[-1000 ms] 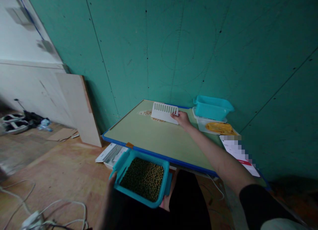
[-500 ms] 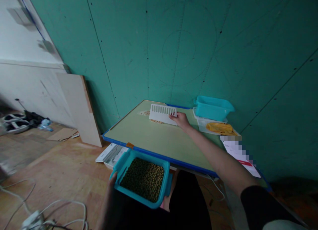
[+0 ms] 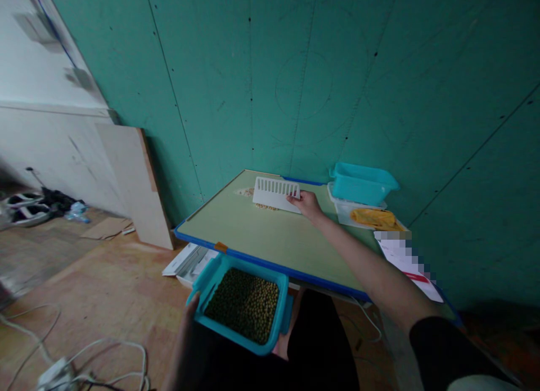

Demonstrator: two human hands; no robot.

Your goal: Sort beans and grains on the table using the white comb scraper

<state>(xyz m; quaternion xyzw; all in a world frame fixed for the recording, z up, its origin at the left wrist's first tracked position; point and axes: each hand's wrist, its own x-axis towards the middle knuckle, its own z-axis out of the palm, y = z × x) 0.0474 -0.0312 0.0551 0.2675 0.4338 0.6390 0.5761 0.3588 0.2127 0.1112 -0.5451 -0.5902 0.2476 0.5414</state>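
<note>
My right hand [image 3: 309, 204] grips the right end of a white slotted plastic plate [image 3: 272, 195], thumb over its front face. The plate is tilted up on the pale green table top [image 3: 261, 239], with pale beans [image 3: 266, 207] along its lower edge. A second small patch of pale bits [image 3: 243, 192] lies left of the plate. At the table's front edge, my left hand [image 3: 192, 308] is closed on the left rim of a teal plastic bin [image 3: 236, 337]. Dark green beans [image 3: 230, 295] and tan beans [image 3: 264, 312] fill the bin's bottom in two neighbouring areas.
Another teal bin [image 3: 363, 184] sits on a clear container [image 3: 343, 212] at the table's right back. Beside it lie a yellow cloth [image 3: 373, 218] and a printed sheet [image 3: 409, 270]. A board [image 3: 135, 188] leans against the green wall. White cables [image 3: 105, 343] cross the floor.
Almost nothing differs. The white plate has shifted very slightly left, while both hands keep their holds.
</note>
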